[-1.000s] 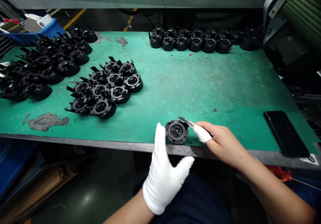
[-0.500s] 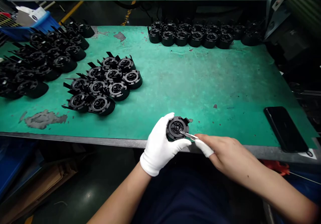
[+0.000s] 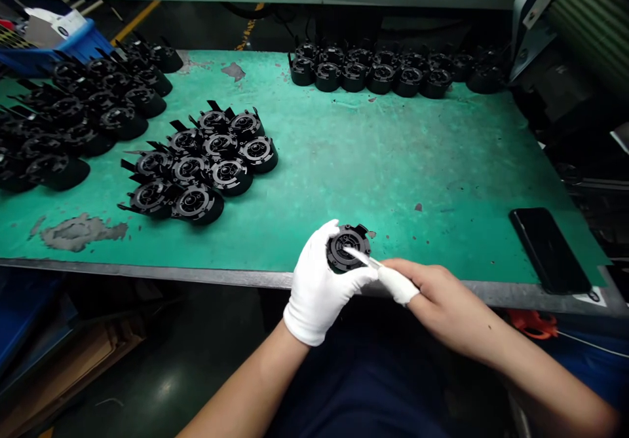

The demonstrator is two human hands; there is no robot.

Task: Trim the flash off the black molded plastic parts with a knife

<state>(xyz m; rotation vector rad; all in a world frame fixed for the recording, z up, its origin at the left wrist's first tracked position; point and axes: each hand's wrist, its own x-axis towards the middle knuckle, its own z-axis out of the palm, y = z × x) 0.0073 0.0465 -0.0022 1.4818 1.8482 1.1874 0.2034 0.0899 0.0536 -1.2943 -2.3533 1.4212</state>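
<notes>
My left hand (image 3: 322,287), in a white glove, is wrapped round a round black plastic part (image 3: 338,255) near the front edge of the table. Concentric rings and a small centre show on the part's upward face, and a tab sticks out at its far side. Between the thumb and fingers of my right hand (image 3: 415,285) is a slim silver metal tool (image 3: 362,256); its exact kind is unclear. The thumb wears a white finger cover. The tool's tip lies over the middle of the part; whether it touches is too small to tell.
Similar black parts (image 3: 227,175) stand grouped left of centre, with more (image 3: 122,122) farther left and a double row (image 3: 382,76) along the back. A black phone (image 3: 549,249) lies at the right. A blue bin (image 3: 86,44) stands back left. Orange-handled tool (image 3: 533,323) hangs below the front edge.
The tool's tip has shifted slightly left and up toward the centre of the black part, and the tool has turned in my right hand. Both hands keep their holds.
</notes>
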